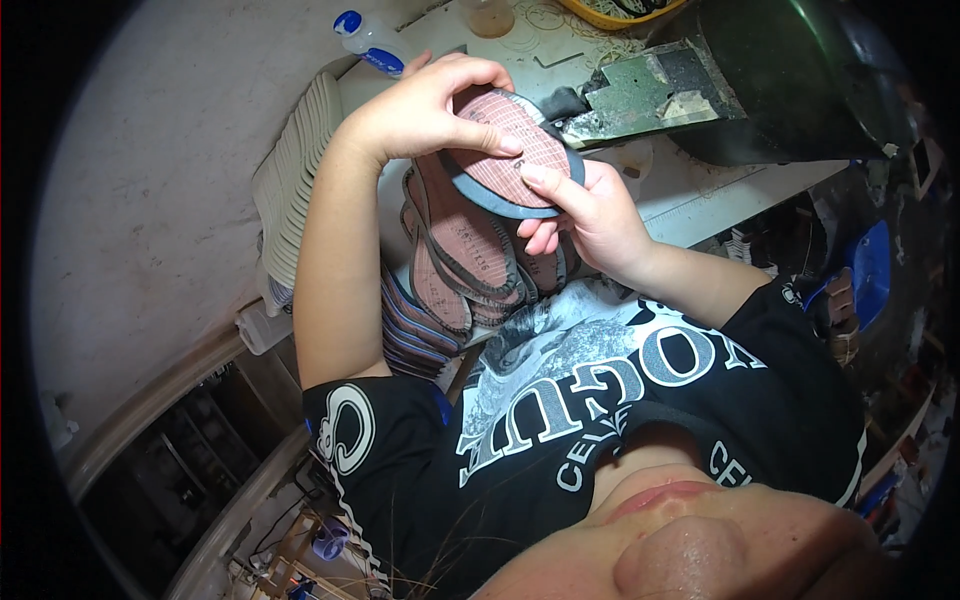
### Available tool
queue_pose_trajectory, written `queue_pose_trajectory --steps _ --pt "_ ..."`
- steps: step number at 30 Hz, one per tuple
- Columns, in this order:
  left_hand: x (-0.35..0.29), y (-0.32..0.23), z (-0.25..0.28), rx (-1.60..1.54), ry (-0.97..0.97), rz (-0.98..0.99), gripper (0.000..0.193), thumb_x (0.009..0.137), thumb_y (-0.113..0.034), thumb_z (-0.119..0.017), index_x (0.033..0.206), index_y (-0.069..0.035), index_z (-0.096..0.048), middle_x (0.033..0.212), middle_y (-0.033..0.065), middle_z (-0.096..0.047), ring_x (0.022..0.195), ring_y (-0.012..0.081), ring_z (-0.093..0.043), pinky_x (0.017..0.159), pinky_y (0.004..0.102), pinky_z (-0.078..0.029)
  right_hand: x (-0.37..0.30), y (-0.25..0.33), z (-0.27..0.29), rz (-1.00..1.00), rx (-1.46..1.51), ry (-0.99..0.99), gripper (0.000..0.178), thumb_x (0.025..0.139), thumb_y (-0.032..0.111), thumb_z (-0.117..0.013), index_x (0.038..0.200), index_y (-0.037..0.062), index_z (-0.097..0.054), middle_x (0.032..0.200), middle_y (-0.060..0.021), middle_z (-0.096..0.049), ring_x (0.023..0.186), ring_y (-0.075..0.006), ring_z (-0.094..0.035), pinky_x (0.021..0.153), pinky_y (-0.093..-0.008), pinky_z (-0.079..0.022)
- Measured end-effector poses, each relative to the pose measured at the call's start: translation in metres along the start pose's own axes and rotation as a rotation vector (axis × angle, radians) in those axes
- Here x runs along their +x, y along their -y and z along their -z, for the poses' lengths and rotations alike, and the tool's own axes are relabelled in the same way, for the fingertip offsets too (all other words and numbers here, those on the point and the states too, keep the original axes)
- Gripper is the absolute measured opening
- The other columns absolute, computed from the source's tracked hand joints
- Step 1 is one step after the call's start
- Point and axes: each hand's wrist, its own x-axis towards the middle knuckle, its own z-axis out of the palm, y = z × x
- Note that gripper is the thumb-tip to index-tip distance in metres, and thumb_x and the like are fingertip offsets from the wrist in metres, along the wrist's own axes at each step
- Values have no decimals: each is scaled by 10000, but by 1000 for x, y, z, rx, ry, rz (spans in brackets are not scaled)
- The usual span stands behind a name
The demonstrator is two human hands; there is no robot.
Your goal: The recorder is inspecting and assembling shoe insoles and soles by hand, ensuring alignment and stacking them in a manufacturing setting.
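Observation:
Both my hands hold a shoe upper point(510, 135) with a pinkish-brown, line-patterned bottom and a dark blue-black rim. My left hand point(435, 110) grips its far left part, the thumb lying on the patterned face and the fingers over the far edge. On the near right side, my right hand point(595, 210) pinches it, thumb on the face and fingers curled underneath. Below my hands lies a pile of similar shoe uppers point(460, 245) with dark stitched edges, partly covered by the held one.
Beyond my right hand stands a dark green machine point(800, 80) with a worn green plate point(650, 95) close to the shoe upper. Stacked white pieces point(300, 150) line the left wall. A blue-capped bottle point(370, 42) and yellow basket point(620, 14) are on the table's far side.

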Motion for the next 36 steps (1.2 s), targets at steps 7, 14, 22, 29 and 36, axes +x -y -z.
queue_pose_trajectory --steps 7,14,22,29,36 --pt "-8 3 4 111 48 90 490 748 -419 -741 1005 -31 -589 936 83 -577 869 164 -526 777 269 -428 -8 6 -1 92 93 15 349 958 251 -535 1069 -74 -592 951 -181 -669 835 -230 -691 726 -277 -564" --pt "-26 -5 -17 -162 -81 150 460 793 -388 -722 995 -9 -558 849 67 -583 817 141 -530 736 280 -448 -6 14 7 34 30 -5 368 953 268 -545 923 -97 -576 911 -201 -659 816 -252 -697 681 -282 -578" --pt "-32 -11 -40 -306 -110 405 490 816 -410 -706 962 41 -584 802 37 -590 738 100 -535 666 238 -442 6 17 23 54 -11 -20 322 927 254 -576 923 -63 -628 843 -145 -683 720 -173 -686 653 -257 -576" --pt "-32 -15 -44 -371 -171 672 506 764 -496 -722 836 -7 -615 702 17 -583 618 89 -528 506 230 -402 34 10 29 63 -11 12 305 909 263 -604 926 -38 -648 844 -123 -689 706 -150 -676 646 -263 -566" --pt "-26 -14 -70 -784 -366 775 526 785 -492 -691 888 23 -671 760 104 -658 622 183 -621 514 271 -481 26 0 34 33 -364 147 348 835 338 -698 968 20 -655 864 -32 -678 696 -80 -631 605 -210 -507"
